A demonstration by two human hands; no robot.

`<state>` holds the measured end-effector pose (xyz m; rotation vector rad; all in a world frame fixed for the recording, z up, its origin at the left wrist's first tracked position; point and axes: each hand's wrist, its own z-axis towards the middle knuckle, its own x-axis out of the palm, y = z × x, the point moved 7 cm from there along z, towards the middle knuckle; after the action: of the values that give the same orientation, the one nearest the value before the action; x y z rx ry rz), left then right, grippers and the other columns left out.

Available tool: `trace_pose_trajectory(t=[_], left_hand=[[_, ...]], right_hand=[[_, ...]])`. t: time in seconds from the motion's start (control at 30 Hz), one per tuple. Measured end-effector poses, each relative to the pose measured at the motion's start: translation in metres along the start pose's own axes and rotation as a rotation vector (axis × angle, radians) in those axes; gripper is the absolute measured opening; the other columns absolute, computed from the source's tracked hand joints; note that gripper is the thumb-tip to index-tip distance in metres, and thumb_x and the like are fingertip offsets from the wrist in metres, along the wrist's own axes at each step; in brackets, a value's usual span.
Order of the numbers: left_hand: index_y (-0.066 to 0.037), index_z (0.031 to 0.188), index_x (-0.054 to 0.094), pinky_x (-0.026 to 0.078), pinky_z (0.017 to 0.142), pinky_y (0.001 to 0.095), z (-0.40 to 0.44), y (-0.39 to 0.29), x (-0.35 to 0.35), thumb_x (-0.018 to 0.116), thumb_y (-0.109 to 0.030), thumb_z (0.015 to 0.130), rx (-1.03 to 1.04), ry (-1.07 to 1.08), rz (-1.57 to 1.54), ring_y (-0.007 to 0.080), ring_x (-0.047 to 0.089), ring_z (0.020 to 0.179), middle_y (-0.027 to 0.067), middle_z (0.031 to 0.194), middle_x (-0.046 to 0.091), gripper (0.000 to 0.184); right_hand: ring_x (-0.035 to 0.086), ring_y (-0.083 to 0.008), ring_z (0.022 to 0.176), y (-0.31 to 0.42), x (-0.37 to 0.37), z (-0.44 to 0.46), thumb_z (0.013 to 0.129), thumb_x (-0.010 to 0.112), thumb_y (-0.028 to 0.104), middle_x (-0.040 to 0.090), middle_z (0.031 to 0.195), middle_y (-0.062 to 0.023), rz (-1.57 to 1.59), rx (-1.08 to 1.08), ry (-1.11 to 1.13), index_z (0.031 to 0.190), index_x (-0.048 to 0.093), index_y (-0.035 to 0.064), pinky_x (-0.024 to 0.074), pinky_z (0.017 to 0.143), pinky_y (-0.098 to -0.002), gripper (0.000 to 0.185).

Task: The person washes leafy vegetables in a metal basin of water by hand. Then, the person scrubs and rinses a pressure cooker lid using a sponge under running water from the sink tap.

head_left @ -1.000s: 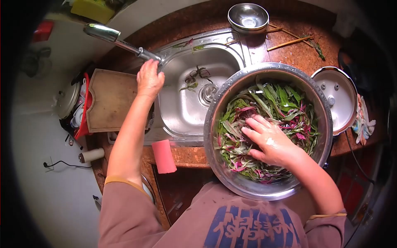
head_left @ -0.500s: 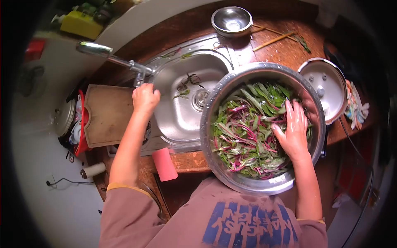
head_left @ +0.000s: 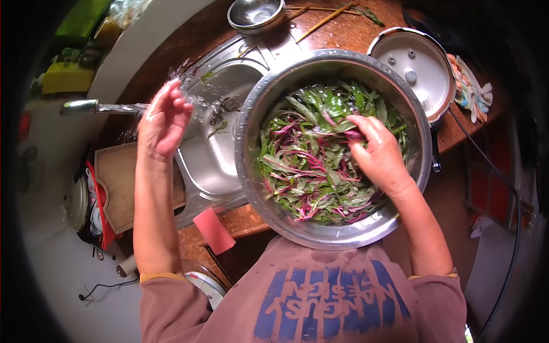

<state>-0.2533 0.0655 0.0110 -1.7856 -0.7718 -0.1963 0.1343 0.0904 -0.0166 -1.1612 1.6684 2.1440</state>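
My left hand is raised beside the tap, in its running water, which splashes off the fingers toward the sink. It holds nothing; the fingers are loosely curled and apart. My right hand is inside the large metal basin, thumb and fingers closed on some leafy greens with purple-red stems. The greens fill much of the basin and look wet. The basin stands at the counter's front edge, against my shirt, overlapping the sink's right side.
Leaf scraps lie in the sink. A metal bowl and wooden sticks are at the back. A pot lid and cloth are right of the basin. Left are a cutting board and a pink sponge.
My left hand has left the tap's handle and risen into the water, which now flows. My right hand has gone from lying spread on the greens to gripping some. The view has shifted.
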Motion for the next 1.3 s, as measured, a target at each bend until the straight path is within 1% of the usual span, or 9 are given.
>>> trace_pose_trajectory(t=[0.17, 0.3, 0.43, 0.57, 0.67, 0.9, 1.17, 1.23, 1.3], left_hand=[[0.005, 0.119, 0.053, 0.046, 0.071, 0.029, 0.007, -0.03, -0.004, 0.052, -0.005, 0.098, 0.069, 0.108, -0.24, 0.0108, 0.048, 0.071, 0.0014, 0.077, 0.048, 0.024], [0.003, 0.117, 0.056, 0.046, 0.069, 0.0299, 0.014, -0.054, -0.027, 0.052, -0.011, 0.099, 0.135, 0.091, -0.071, 0.0115, 0.045, 0.067, 0.0004, 0.072, 0.044, 0.023], [-0.003, 0.113, 0.061, 0.047, 0.077, 0.0283, 0.01, -0.064, -0.131, 0.058, -0.025, 0.097, 0.351, -0.416, 0.788, 0.0129, 0.056, 0.08, 0.0036, 0.088, 0.059, 0.028], [-0.006, 0.115, 0.061, 0.048, 0.087, 0.0406, -0.017, -0.04, -0.169, 0.061, -0.024, 0.09, 0.338, -0.552, 2.281, 0.0322, 0.059, 0.099, 0.0172, 0.11, 0.06, 0.031], [-0.007, 0.114, 0.061, 0.046, 0.09, 0.045, -0.026, -0.024, -0.191, 0.062, -0.023, 0.087, 0.409, -0.53, 2.341, 0.0384, 0.056, 0.104, 0.0213, 0.115, 0.055, 0.031], [-0.006, 0.112, 0.061, 0.047, 0.083, 0.0359, -0.002, -0.044, -0.242, 0.054, 0.005, 0.083, 0.514, -0.335, 2.154, 0.025, 0.057, 0.092, 0.0122, 0.102, 0.057, 0.032], [-0.004, 0.124, 0.058, 0.048, 0.091, 0.0334, 0.02, -0.083, -0.245, 0.063, -0.005, 0.09, 0.423, -0.201, 2.239, 0.0231, 0.059, 0.104, 0.0119, 0.116, 0.059, 0.034], [-0.003, 0.124, 0.058, 0.046, 0.092, 0.0319, 0.011, -0.086, -0.24, 0.061, -0.008, 0.092, 0.47, -0.252, 1.985, 0.0209, 0.058, 0.105, 0.0109, 0.117, 0.059, 0.032], [0.0, 0.124, 0.059, 0.045, 0.093, 0.0288, -0.012, -0.062, -0.145, 0.057, -0.012, 0.097, 0.496, -0.363, 1.9, 0.0164, 0.057, 0.107, 0.0091, 0.118, 0.059, 0.03]], right_hand=[[0.059, -0.0302, 0.082, 0.054, 0.019, -0.027, 0.069, 0.063, -0.002, 0.057, 0.088, -0.012, -0.09, -0.253, 0.086, 0.11, 0.059, 0.0048, 0.05, 0.074, -0.0406, 0.042], [0.058, -0.0225, 0.081, 0.067, 0.047, -0.048, 0.075, 0.058, 0.013, 0.056, 0.084, -0.0057, -0.13, -0.341, 0.114, 0.095, 0.06, 0.0056, 0.0468, 0.067, -0.035, 0.021], [0.057, -0.0204, 0.081, 0.066, 0.06, -0.055, 0.076, 0.059, 0.013, 0.054, 0.083, -0.0039, -0.154, -0.379, 0.17, 0.099, 0.061, 0.0058, 0.0469, 0.067, -0.0339, 0.024], [0.056, -0.0184, 0.08, 0.063, 0.063, -0.052, 0.075, 0.059, 0.014, 0.053, 0.082, -0.0025, -0.14, -0.374, 0.194, 0.092, 0.06, 0.0065, 0.0464, 0.067, -0.0325, 0.019], [0.056, -0.0182, 0.081, 0.061, 0.064, -0.053, 0.075, 0.059, 0.016, 0.054, 0.082, -0.0021, -0.133, -0.36, 0.23, 0.089, 0.06, 0.0063, 0.0453, 0.067, -0.0319, 0.017], [0.053, -0.0173, 0.082, 0.068, 0.064, -0.058, 0.074, 0.059, 0.022, 0.053, 0.083, -0.0014, -0.268, -0.339, 0.312, 0.082, 0.064, 0.0098, 0.0387, 0.066, -0.0293, 0.016], [0.052, -0.0224, 0.091, 0.072, 0.065, -0.065, 0.081, 0.058, 0.023, 0.058, 0.091, -0.0057, -0.287, -0.371, 0.422, 0.091, 0.071, 0.0074, 0.0394, 0.071, -0.0336, 0.022], [0.052, -0.0226, 0.091, 0.071, 0.066, -0.065, 0.081, 0.058, 0.023, 0.058, 0.091, -0.0059, -0.27, -0.356, 0.423, 0.092, 0.071, 0.0069, 0.0395, 0.071, -0.0339, 0.023], [0.052, -0.0229, 0.091, 0.071, 0.064, -0.064, 0.081, 0.058, 0.023, 0.058, 0.091, -0.0061, -0.257, -0.344, 0.428, 0.092, 0.071, 0.0064, 0.0395, 0.071, -0.034, 0.023]])
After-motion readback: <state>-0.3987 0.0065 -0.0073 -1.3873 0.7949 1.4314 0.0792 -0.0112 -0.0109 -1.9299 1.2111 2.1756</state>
